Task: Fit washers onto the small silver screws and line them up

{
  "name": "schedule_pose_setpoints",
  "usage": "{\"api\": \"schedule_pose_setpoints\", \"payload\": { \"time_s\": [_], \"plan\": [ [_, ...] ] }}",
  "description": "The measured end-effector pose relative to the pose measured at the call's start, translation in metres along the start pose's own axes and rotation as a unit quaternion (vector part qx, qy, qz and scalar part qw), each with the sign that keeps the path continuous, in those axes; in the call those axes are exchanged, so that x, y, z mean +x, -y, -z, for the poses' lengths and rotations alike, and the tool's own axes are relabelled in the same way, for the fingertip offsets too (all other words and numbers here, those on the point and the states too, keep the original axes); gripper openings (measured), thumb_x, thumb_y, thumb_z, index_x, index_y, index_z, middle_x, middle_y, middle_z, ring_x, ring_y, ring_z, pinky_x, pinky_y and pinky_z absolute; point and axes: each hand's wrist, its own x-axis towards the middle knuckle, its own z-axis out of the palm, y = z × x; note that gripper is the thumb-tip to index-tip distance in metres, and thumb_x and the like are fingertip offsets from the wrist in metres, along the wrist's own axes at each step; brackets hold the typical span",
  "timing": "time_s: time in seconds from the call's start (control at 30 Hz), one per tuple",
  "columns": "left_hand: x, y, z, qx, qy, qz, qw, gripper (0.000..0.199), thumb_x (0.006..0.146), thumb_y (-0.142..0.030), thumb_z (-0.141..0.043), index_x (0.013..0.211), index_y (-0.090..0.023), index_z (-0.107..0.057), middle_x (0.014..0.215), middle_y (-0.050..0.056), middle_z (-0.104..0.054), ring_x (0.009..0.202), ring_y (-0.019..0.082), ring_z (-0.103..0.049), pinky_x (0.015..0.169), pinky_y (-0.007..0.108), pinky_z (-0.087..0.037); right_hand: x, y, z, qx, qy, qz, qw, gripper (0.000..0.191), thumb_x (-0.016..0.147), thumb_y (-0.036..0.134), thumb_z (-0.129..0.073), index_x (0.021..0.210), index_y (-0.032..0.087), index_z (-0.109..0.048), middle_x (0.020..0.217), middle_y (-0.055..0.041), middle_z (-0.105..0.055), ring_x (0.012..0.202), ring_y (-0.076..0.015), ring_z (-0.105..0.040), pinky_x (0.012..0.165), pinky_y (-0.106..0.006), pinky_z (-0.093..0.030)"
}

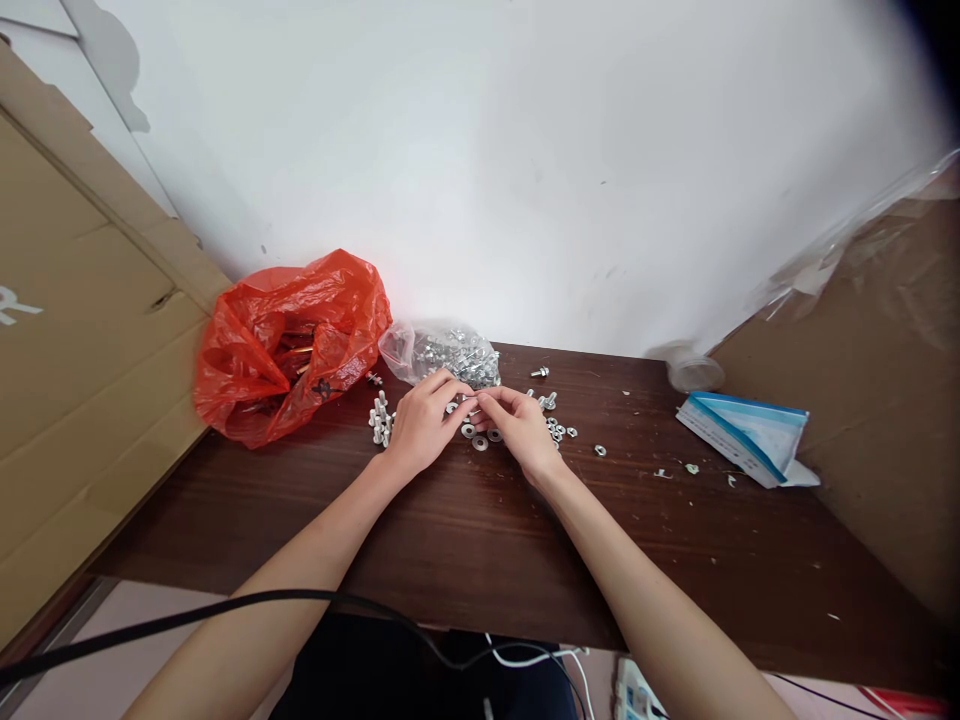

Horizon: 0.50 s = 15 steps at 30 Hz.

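My left hand [426, 422] and my right hand [519, 428] meet over the middle of the dark wooden table, fingertips pinched together. Between them is something small and metallic, mostly hidden by the fingers. Several flat washers [480, 443] lie just below the fingertips. Beside my right hand are several nuts [572, 432] and a few bolts [551, 401]. Left of my left hand, several bolts [380, 420] stand in a tight group. A clear plastic bag [457, 352] full of metal hardware lies right behind the hands.
A red plastic bag [337, 310] sits at the back left, beside a cardboard box [90, 340]. On the right of the table [450, 540] are a blue-and-white packet [746, 435] and a clear cup [694, 372]. A black cable [277, 596] crosses in front of the table edge.
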Motion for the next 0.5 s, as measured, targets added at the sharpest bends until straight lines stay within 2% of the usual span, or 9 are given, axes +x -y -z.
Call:
{"api": "schedule_pose_setpoints", "payload": {
  "time_s": [0.37, 0.5],
  "plan": [
    [0.0008, -0.0004, 0.0006, -0.008, -0.001, -0.003, 1.0, 0.011, 0.089, -0.025, -0.056, 0.089, -0.018, -0.065, 0.087, 0.003, -0.061, 0.069, 0.011, -0.055, 0.064, 0.023, -0.043, -0.0009, -0.001, 0.0005, -0.015, 0.028, 0.005, 0.999, 0.032, 0.073, 0.049, -0.064, 0.074, 0.017, -0.064, 0.061, -0.0001, -0.062, 0.058, -0.0123, -0.058, 0.058, -0.026, -0.049],
    [0.0008, -0.0006, 0.0001, -0.004, 0.0, -0.003, 1.0, 0.011, 0.089, -0.025, -0.056, 0.09, -0.018, -0.065, 0.087, 0.002, -0.061, 0.069, 0.011, -0.055, 0.063, 0.023, -0.043, 0.0041, -0.0054, 0.0009, -0.054, 0.014, 0.025, 0.998, 0.03, 0.077, 0.046, -0.06, 0.083, 0.016, -0.064, 0.069, -0.0023, -0.064, 0.062, -0.0142, -0.059, 0.059, -0.028, -0.05]
  ]
}}
